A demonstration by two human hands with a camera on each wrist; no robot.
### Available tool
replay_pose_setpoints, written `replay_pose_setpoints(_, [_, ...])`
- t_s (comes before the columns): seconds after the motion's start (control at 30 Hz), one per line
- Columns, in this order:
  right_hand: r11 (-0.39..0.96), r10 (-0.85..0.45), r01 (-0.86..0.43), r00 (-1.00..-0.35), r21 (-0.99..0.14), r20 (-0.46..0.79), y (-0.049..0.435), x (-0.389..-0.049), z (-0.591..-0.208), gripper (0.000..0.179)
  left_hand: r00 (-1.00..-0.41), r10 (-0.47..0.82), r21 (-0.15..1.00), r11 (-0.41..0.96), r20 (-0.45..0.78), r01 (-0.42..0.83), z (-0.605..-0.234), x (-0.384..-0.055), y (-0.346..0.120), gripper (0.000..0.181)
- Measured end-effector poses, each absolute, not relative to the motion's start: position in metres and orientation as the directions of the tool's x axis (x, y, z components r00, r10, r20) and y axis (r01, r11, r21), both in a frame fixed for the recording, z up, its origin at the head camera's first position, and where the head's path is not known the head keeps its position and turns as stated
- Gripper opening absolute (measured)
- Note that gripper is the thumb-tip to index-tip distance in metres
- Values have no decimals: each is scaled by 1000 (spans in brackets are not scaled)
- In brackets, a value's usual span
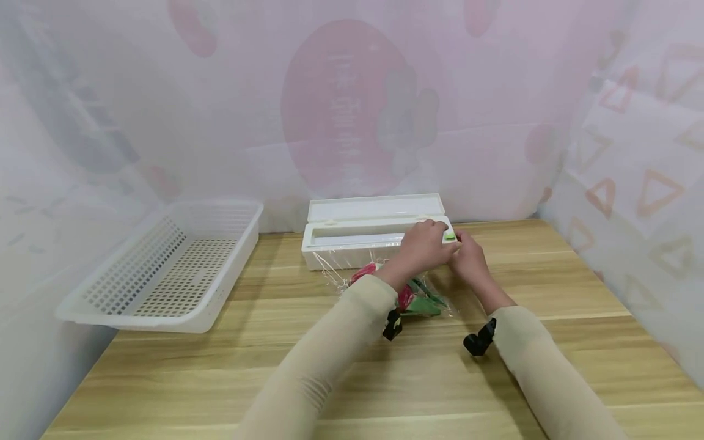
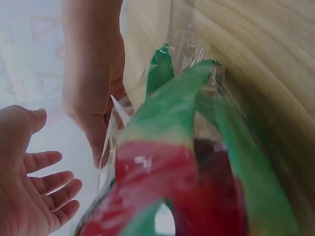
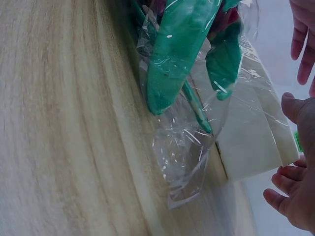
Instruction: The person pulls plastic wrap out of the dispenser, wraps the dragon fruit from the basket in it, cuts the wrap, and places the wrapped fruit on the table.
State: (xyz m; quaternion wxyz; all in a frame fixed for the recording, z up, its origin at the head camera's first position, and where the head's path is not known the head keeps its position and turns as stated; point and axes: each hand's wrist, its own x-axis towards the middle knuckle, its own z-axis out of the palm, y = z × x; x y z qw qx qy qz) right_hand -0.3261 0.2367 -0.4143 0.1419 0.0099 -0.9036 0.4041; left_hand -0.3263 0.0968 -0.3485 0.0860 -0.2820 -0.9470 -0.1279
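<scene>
White box (image 1: 357,258) stands near the back edge of the tabletop (image 1: 550,275). Left hand (image 1: 420,247) has relaxed fingers; for right hand's grip (image 1: 469,256) I cannot tell. Lowering left sleeve (image 1: 313,360) could crush the wrapped flowers (image 1: 420,307) (they lie near it).

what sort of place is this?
Probably a small staged booth for recording tabletop work, not a lived-in room: a wood-grain table boxed in by printed sheeting, plus black devices worn at the wrists.
</scene>
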Motion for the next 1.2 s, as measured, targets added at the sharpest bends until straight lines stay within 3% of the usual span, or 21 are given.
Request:
replay_pose_setpoints(0.27, [666, 132, -115, -954, -737, 268, 237, -329, -417, 47, -835, 489, 75, 850, 253, 521, -358, -329, 111, 45])
replay_pose_setpoints(0.57, [639, 177, -84, -951, -765, 253, 235, -332, -421, 49, -859, 435, 69, 881, 271, 468, -367, -345, 112, 39])
replay_pose_setpoints(1.2, [634, 185, -114, -938, -765, 294, 237, -331, -425, 49, -815, 516, -37, 850, 263, 525, -375, -358, 115, 29])
